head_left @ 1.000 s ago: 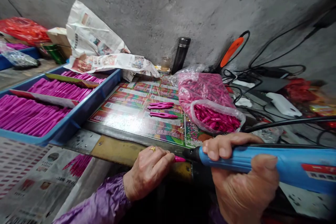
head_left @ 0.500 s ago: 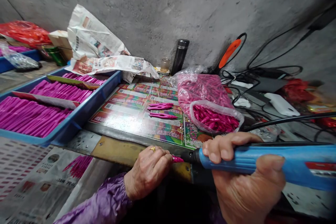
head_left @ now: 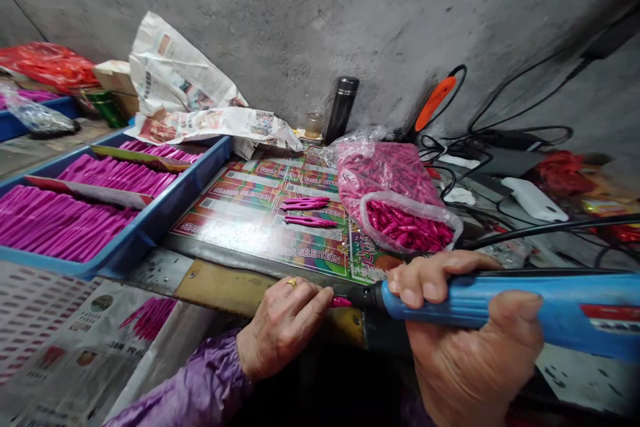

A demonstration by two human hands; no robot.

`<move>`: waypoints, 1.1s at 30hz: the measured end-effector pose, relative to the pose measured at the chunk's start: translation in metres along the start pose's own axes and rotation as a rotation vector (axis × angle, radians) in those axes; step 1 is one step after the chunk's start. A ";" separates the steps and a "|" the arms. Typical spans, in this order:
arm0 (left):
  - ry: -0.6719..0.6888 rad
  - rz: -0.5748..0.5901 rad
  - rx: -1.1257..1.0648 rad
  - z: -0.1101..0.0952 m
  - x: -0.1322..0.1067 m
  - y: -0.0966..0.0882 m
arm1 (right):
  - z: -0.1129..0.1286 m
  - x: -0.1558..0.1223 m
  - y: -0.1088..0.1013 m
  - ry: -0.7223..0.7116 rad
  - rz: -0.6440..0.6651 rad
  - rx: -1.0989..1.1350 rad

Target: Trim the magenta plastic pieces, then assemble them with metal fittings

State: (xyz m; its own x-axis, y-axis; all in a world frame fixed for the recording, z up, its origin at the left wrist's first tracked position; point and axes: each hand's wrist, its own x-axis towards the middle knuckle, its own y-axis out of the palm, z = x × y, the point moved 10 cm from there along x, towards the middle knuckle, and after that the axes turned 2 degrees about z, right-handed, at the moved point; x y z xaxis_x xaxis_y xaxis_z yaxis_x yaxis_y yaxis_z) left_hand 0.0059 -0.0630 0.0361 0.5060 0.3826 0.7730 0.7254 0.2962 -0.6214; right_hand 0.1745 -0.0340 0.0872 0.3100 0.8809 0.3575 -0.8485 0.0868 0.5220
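My left hand [head_left: 285,327] is closed on a small magenta plastic piece [head_left: 341,302] at the table's front edge; most of it is hidden by the fingers. My right hand [head_left: 465,327] grips a blue electric screwdriver [head_left: 550,307] held level, its black nose [head_left: 367,297] pointing left. The tip meets the magenta piece or lies right beside it; I cannot tell which. Beyond the hands, a few slim magenta pieces [head_left: 310,221] lie on the printed board. An open clear bag [head_left: 400,180] of small magenta parts sits behind my right hand.
At left stands a blue tray [head_left: 145,235] with dividers and rows of magenta pieces. Crumpled newspaper [head_left: 200,121] leans behind it. A black flask [head_left: 343,109] stands by the wall. Black cables [head_left: 480,147] tangle at right. More magenta pieces [head_left: 149,317] lie on newspaper at lower left.
The screwdriver and the magenta piece have shifted very slightly. Both hands keep their grips, and the things on the table lie as before.
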 end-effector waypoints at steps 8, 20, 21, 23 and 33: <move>0.019 0.011 0.005 -0.002 0.001 -0.001 | 0.006 -0.003 -0.008 -0.017 -0.024 -0.010; 0.006 0.064 0.054 -0.001 0.002 0.005 | 0.004 -0.004 -0.009 -0.011 -0.018 -0.002; -0.001 0.072 0.059 0.000 0.001 0.006 | 0.005 -0.004 -0.008 -0.017 -0.015 -0.008; -0.022 0.091 0.062 0.002 -0.002 0.010 | 0.006 -0.005 -0.008 -0.022 -0.007 -0.011; -0.072 0.121 0.007 0.006 0.001 0.012 | 0.007 -0.005 -0.006 -0.030 0.009 -0.003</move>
State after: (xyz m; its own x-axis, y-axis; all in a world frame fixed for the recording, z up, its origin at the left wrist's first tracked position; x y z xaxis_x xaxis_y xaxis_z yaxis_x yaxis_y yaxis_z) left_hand 0.0120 -0.0537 0.0283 0.5547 0.4772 0.6816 0.6577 0.2503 -0.7104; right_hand 0.1806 -0.0422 0.0878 0.3154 0.8674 0.3849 -0.8525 0.0807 0.5165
